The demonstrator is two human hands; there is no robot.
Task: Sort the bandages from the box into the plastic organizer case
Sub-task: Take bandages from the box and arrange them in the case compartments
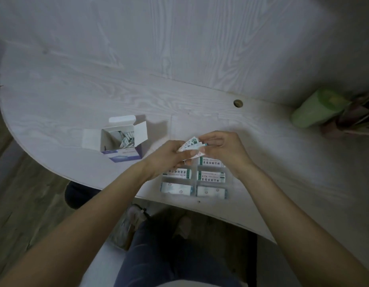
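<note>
An open white and purple box [121, 141] stands on the table to the left, with several wrapped bandages inside it. The clear plastic organizer case [195, 181] lies near the table's front edge, with bandages lying flat in its compartments. Above the case's far end, my left hand [169, 156] grips a fanned bunch of bandages [189, 145]. My right hand [222, 148] pinches the top bandage of that bunch at its right end. Both hands hide the case's far compartments.
The white wood-grain table [138, 90] has a curved front edge and a round cable hole [238, 103]. A green cylinder [318, 108] and some papers lie at the far right. My legs and shoes show below the edge.
</note>
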